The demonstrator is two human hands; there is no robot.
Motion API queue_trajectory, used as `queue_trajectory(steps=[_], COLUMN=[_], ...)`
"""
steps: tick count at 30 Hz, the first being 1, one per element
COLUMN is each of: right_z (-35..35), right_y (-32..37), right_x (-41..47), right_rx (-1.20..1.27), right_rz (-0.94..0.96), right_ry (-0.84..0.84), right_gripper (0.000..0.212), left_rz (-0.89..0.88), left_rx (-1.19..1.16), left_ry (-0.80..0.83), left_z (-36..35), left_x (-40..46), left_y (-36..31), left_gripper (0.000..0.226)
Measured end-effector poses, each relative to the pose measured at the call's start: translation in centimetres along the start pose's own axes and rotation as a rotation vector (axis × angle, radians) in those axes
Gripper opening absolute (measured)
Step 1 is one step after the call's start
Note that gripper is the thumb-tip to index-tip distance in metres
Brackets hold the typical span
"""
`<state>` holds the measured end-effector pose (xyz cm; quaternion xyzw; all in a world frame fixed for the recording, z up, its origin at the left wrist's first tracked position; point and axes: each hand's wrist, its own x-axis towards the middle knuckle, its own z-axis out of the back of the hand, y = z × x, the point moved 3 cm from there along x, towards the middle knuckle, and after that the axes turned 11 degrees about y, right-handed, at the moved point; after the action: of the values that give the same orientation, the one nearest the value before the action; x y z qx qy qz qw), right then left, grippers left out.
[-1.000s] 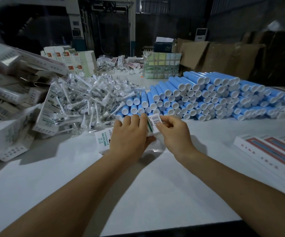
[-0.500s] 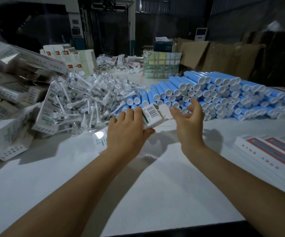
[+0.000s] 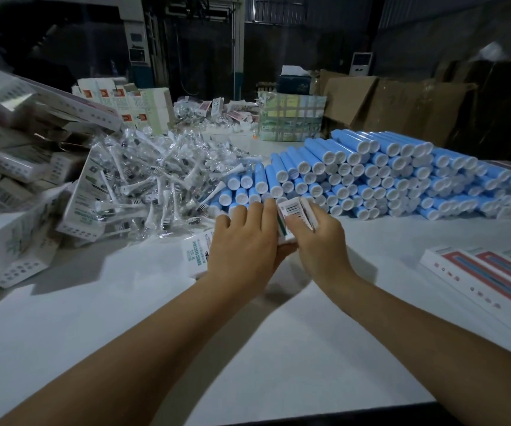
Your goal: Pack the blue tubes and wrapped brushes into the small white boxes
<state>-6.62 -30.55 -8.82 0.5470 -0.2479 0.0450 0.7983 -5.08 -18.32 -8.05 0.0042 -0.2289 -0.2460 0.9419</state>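
A small white box with a barcode on its end sits between my two hands at the table's centre. My left hand wraps around the box's body from the left. My right hand grips its end flap from the right. Just behind them lies a big stack of blue tubes with white caps. A heap of wrapped brushes in clear plastic lies to the left of the tubes. Another small white box rests flat on the table under my left wrist.
A jumbled pile of white boxes fills the left side. Flat red-and-white cartons lie at the right edge. More packaging and brown cardboard boxes stand at the back. The white table extends toward me.
My right hand, open and off the box half a second ago, has come back onto its end flap. My left hand has kept holding the box.
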Motion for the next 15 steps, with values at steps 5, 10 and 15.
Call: queue_trajectory(steps=[5,10,15], right_z=[-0.47,-0.84,-0.81], right_y=[0.4,0.37,0.31], right_x=[-0.55,-0.76,-0.9], right_rx=[-0.344,-0.336,0.181], right_rz=[0.107,0.061,-0.121], right_ry=[0.069,0.143,0.2], right_gripper=[0.032,0.047,0.059], left_rz=[-0.023,-0.038,-0.006], left_rx=[0.026,0.01,0.029], left_ry=[-0.007,0.021,0.029], left_z=[0.37,0.44,0.41], left_x=[-0.32,-0.43,-0.39], left_y=[0.01,0.31,0.56], left_gripper=[0.077,0.08,0.081])
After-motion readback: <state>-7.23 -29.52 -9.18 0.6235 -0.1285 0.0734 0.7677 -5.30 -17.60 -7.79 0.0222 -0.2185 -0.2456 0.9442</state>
